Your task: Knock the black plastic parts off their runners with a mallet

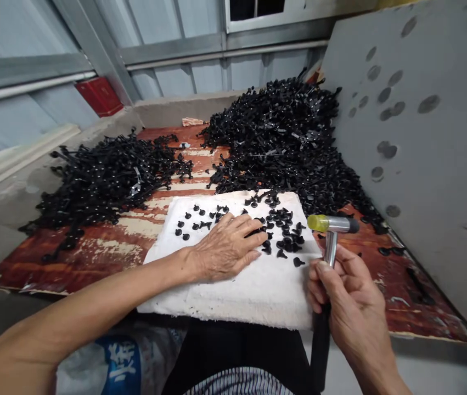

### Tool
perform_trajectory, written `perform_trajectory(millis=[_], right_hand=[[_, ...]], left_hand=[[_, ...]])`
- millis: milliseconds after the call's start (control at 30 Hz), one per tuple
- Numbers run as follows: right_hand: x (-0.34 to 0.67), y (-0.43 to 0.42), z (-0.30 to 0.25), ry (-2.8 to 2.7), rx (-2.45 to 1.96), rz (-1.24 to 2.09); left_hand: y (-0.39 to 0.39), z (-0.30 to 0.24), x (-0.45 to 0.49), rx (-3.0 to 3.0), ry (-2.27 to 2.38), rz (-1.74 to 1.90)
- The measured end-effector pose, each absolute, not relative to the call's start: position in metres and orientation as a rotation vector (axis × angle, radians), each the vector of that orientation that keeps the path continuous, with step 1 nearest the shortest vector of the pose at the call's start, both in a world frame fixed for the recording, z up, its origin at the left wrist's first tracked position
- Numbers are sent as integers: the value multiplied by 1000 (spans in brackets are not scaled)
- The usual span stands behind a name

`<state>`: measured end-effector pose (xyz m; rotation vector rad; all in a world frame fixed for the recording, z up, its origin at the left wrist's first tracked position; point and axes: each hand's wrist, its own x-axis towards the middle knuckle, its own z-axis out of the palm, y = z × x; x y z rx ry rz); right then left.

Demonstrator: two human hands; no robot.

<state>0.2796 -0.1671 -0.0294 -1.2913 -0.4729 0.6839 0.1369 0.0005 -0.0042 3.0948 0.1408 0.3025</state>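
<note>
Red tabletop (134, 233) | splayed left hand (227, 247) partly hides black pieces (286, 243) | right hand (350, 291) grips hammer (331, 246)

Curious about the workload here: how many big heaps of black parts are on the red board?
2: a smaller heap at left, and a larger heap beyond the white cloth, beside the grey panel.

Workshop, by hammer (331, 249), heaped parts (274, 131), metal walls (200, 22)

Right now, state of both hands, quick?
Left hand: open, palm down over the white cloth, fingers among small black pieces; anything under it can't be told.
Right hand: closed, holding the two-faced hammer.
</note>
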Motion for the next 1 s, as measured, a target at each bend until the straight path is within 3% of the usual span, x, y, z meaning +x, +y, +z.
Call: perform_trajectory(millis=[433,633,1000], right_hand=[[278,-169,-30,-451,-1294,639],[276,-166,-29,-446,-1319,600],[275,-164,-30,-450,-1319,573]], left_hand=[[1,-3,49,3139,407,509],[-4,-3,62,3098,436,587],[16,-3,104,2997,471,403]])
